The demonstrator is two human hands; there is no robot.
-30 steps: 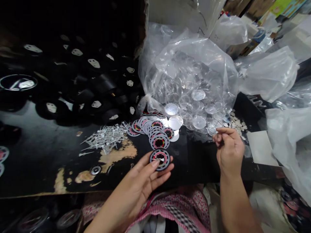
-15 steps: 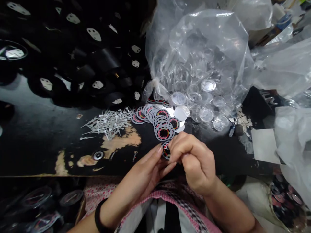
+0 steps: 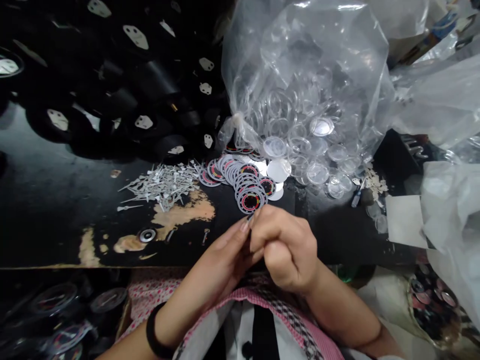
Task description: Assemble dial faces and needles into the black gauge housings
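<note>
My left hand (image 3: 227, 252) pinches a small round dial face between thumb and fingers; only a sliver of its edge shows now. Over it, my right hand (image 3: 287, 245) is curled closed, its fingertips against the dial; whatever they grip is hidden. Just beyond both hands lies an overlapping pile of dial faces (image 3: 250, 201), black with grey rims and red and yellow markings. White discs (image 3: 278, 171) lie beside that pile. To its left is a heap of thin pale pointers (image 3: 161, 186), with a single pointer (image 3: 130, 207) lying apart.
A clear plastic bag (image 3: 322, 55) with round transparent covers (image 3: 318, 171) stands behind the dials. Black round parts (image 3: 150, 85) crowd the back left. A small screwdriver (image 3: 358, 195), a white card (image 3: 406, 221) and a metal ring (image 3: 147, 235) lie on the black table (image 3: 337, 230).
My right hand has shifted left and now covers the dial face, which showed between my hands before. The whole view has moved slightly.
</note>
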